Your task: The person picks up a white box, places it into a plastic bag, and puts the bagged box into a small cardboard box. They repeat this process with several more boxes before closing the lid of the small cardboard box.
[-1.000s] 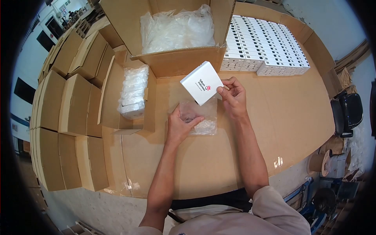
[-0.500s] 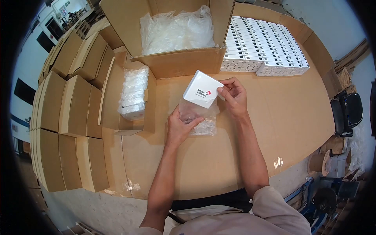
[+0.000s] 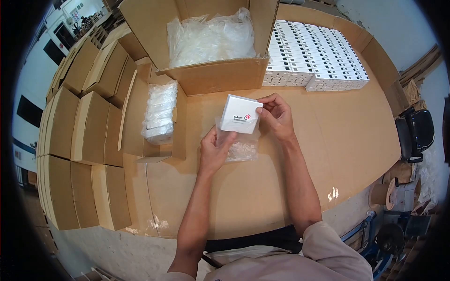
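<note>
A small white box point(image 3: 241, 114) with a printed red logo is pinched at its right corner by my right hand point(image 3: 277, 114). My left hand point(image 3: 216, 149) holds a clear plastic bag point(image 3: 219, 129) at the box's lower left, its thumb near the box's bottom edge. The box's lower part is at the bag's mouth; how far inside it sits, I cannot tell. Beneath lies more clear plastic point(image 3: 243, 151) on the cardboard-covered table point(image 3: 253, 196).
An open carton point(image 3: 220, 75) of clear bags stands at the back. Left of it, a smaller carton point(image 3: 179, 136) holds wrapped boxes point(image 3: 160, 112). White boxes point(image 3: 318, 51) are stacked at the back right. Brown cartons point(image 3: 61, 122) line the left side; a black chair point(image 3: 417, 133) is at right.
The white box has moved down toward my left hand and turned more upright. My right hand has lowered slightly with it, and my left thumb is now close to the box's bottom edge.
</note>
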`<control>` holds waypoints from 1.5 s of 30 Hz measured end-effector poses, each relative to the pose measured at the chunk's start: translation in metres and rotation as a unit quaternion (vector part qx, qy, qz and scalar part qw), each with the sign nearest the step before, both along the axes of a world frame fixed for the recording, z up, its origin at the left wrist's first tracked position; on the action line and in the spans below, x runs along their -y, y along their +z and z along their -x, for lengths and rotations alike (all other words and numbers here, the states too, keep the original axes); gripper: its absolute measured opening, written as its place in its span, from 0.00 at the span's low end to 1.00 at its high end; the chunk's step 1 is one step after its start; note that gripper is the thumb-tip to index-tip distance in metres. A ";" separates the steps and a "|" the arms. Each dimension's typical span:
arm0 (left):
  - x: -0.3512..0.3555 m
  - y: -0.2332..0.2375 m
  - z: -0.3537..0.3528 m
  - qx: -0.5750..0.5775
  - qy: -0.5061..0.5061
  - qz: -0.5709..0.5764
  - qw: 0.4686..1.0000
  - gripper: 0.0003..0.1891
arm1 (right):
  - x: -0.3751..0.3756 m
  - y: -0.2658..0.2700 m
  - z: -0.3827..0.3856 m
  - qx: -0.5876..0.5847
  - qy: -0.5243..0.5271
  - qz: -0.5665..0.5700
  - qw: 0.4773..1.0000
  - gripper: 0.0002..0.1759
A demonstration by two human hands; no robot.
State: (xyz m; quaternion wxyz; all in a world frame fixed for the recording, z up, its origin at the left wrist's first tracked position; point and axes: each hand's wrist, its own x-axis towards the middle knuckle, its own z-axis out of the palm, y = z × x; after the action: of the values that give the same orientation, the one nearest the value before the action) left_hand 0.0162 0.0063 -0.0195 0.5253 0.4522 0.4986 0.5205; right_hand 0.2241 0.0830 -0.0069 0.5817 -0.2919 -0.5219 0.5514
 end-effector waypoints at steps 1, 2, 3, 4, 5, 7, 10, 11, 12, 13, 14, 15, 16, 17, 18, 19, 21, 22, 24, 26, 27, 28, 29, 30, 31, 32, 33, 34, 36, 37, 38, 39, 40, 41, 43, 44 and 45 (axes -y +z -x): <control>-0.001 -0.003 0.001 0.001 0.007 -0.005 1.000 0.16 | 0.000 0.001 0.000 0.006 0.002 -0.001 1.000 0.11; -0.003 -0.009 0.003 0.001 0.014 -0.010 1.000 0.16 | 0.001 0.001 0.000 0.012 0.004 -0.002 1.000 0.11; -0.004 -0.012 0.004 0.002 0.021 -0.015 1.000 0.16 | 0.001 0.001 0.000 0.013 0.004 -0.004 1.000 0.11; -0.005 -0.014 0.004 -0.005 0.026 -0.016 1.000 0.15 | 0.000 0.000 0.000 0.014 0.004 -0.006 1.000 0.11; -0.005 -0.016 0.004 -0.012 0.031 -0.017 0.999 0.15 | 0.000 -0.001 0.000 0.015 0.005 -0.008 1.000 0.11; -0.004 -0.011 0.003 -0.012 0.033 -0.019 0.999 0.16 | 0.000 -0.002 0.000 0.039 0.015 -0.009 0.999 0.11; -0.004 -0.006 0.002 0.019 0.039 -0.013 0.999 0.16 | 0.002 0.003 0.003 0.049 0.026 0.028 0.998 0.15; -0.005 -0.008 0.002 0.035 0.050 -0.006 0.998 0.17 | 0.004 0.007 0.004 0.047 0.029 0.047 0.997 0.17; -0.006 -0.010 0.002 0.051 0.060 0.001 0.997 0.17 | 0.006 0.011 0.004 0.067 0.042 0.044 0.996 0.20; -0.007 -0.011 0.003 0.063 0.067 0.009 0.996 0.17 | 0.009 0.014 0.003 0.087 0.055 0.041 0.994 0.23; -0.007 -0.013 0.004 0.076 0.073 0.017 0.994 0.17 | 0.011 0.017 0.003 0.106 0.067 0.038 0.991 0.26; -0.008 -0.013 0.005 0.088 0.080 0.026 0.993 0.16 | 0.014 0.020 0.003 0.105 0.083 0.051 0.990 0.29; -0.008 -0.013 0.005 0.099 0.080 0.026 0.992 0.16 | 0.016 0.023 0.005 0.103 0.098 0.065 0.988 0.32; -0.008 -0.012 0.005 0.109 0.080 0.026 0.991 0.16 | 0.018 0.024 0.006 0.101 0.113 0.078 0.985 0.35; -0.007 -0.011 0.005 0.119 0.079 0.026 0.989 0.16 | 0.017 0.021 0.008 0.102 0.114 0.080 0.985 0.36; -0.008 -0.011 0.005 0.119 0.080 0.028 0.989 0.16 | 0.015 0.017 0.009 0.102 0.115 0.082 0.985 0.37; -0.007 -0.010 0.004 0.119 0.084 0.031 0.989 0.16 | 0.014 0.014 0.012 0.098 0.111 0.081 0.986 0.38; -0.007 -0.008 0.003 0.121 0.081 0.029 0.989 0.16 | 0.013 0.014 0.013 0.094 0.106 0.079 0.987 0.37; -0.007 -0.003 0.003 0.126 0.074 0.027 0.989 0.17 | 0.014 0.015 0.014 0.086 0.099 0.076 0.989 0.35; -0.007 -0.003 0.003 0.117 0.070 0.023 0.990 0.17 | 0.016 0.019 0.014 0.077 0.094 0.075 0.990 0.32; -0.007 -0.004 0.003 0.112 0.068 0.021 0.991 0.17 | 0.015 0.018 0.013 0.086 0.093 0.067 0.990 0.31; -0.007 -0.004 0.003 0.099 0.069 0.014 0.993 0.16 | 0.014 0.016 0.012 0.095 0.093 0.059 0.989 0.29; -0.007 -0.004 0.003 0.085 0.070 0.007 0.994 0.16 | 0.013 0.015 0.011 0.104 0.093 0.052 0.989 0.28; -0.007 -0.003 0.003 0.072 0.070 0.000 0.995 0.16 | 0.014 0.014 0.011 0.102 0.091 0.051 0.989 0.26; -0.006 -0.002 0.003 0.071 0.071 0.003 0.995 0.16 | 0.014 0.015 0.012 0.101 0.088 0.049 0.990 0.24; -0.006 0.000 0.003 0.072 0.072 0.006 0.995 0.16 | 0.014 0.015 0.012 0.100 0.086 0.048 0.990 0.22; -0.006 0.000 0.003 0.072 0.073 0.009 0.995 0.15 | 0.014 0.015 0.012 0.102 0.085 0.046 0.990 0.21; -0.006 -0.001 0.003 0.069 0.075 0.009 0.995 0.15 | 0.014 0.016 0.011 0.104 0.085 0.044 0.990 0.19; -0.007 -0.003 0.003 0.062 0.078 0.008 0.995 0.15 | 0.014 0.016 0.011 0.110 0.085 0.043 0.989 0.16; -0.006 -0.003 0.003 0.062 0.075 0.008 0.995 0.15 | 0.014 0.016 0.010 0.115 0.085 0.043 0.989 0.15; -0.006 -0.002 0.003 0.062 0.072 0.007 0.995 0.15 | 0.014 0.015 0.008 0.120 0.085 0.043 0.988 0.14; -0.006 -0.001 0.003 0.062 0.069 0.006 0.996 0.15 | 0.015 0.016 0.007 0.127 0.083 0.048 0.987 0.12; -0.005 0.000 0.003 0.065 0.070 0.004 0.995 0.15 | 0.015 0.017 0.006 0.133 0.081 0.052 0.986 0.11; -0.005 0.001 0.002 0.067 0.070 0.002 0.995 0.15 | 0.016 0.017 0.006 0.140 0.079 0.057 0.985 0.10; -0.004 0.001 0.001 0.069 0.069 -0.005 0.995 0.15 | 0.017 0.017 0.006 0.139 0.077 0.061 0.985 0.09; -0.004 0.001 0.001 0.068 0.068 -0.010 0.995 0.15 | 0.017 0.016 0.005 0.138 0.076 0.063 0.985 0.08; -0.004 0.001 0.002 0.067 0.066 -0.016 0.995 0.15 | 0.017 0.016 0.005 0.145 0.075 0.055 0.985 0.07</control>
State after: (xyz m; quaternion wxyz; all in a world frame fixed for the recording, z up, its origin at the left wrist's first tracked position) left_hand 0.0146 0.0107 -0.0184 0.5144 0.3908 0.4831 0.5911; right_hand 0.2193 0.0660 0.0093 0.4400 -0.3603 -0.5901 0.5731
